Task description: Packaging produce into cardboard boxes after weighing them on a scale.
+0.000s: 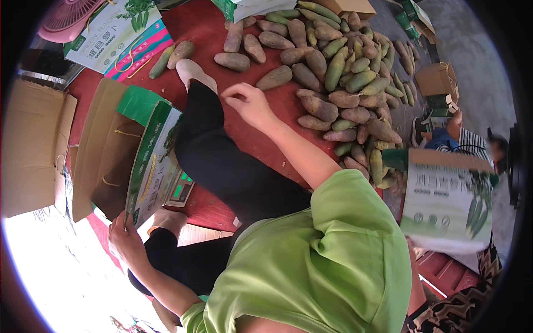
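My left hand [126, 241] grips the lower edge of an open carton [152, 161], which is white and green outside and brown inside. The carton stands tilted at my left, its green flap [145, 105] folded out. Beside it, a scale [180, 188] with a lit green display is partly covered. My right hand [250, 104] is over the red cloth [261, 133], just past my leg, its fingers loosely bent and nothing visible in them. Nearest to it are several loose radishes [275, 77], some green and some brownish, at the edge of a large pile [355, 83].
A brown carton [36, 147] stands at the far left. Printed cartons [116, 41] and a pink fan [66, 19] are at the back left. Another printed carton [447, 200] is at the right, near a person in a striped top [472, 141]. Smaller boxes [438, 80] lie beyond the pile.
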Demonstrator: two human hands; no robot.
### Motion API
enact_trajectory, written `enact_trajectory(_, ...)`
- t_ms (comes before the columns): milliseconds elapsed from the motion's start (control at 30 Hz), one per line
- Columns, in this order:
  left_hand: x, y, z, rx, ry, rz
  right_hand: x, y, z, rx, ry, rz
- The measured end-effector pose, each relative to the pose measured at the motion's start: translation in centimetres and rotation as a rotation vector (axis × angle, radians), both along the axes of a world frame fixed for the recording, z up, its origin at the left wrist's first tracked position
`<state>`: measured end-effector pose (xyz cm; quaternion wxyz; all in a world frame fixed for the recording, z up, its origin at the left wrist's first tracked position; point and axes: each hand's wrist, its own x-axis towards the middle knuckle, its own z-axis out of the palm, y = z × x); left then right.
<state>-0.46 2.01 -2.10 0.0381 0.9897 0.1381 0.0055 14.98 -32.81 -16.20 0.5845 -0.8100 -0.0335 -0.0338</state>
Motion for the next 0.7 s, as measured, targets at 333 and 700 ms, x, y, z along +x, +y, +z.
enact_trajectory(333, 0.1, 1.1, 0.1, -0.157, 0.029, -0.031, -7.5, -2.6, -8.0, -0.190, 0.383, 0.072)
enact_trajectory(700, -0.1, 1.5, -0.1, -0.264, 0.019, -0.039, -8.1, -7.7, -9.8, -0.585, 0.350, 0.053)
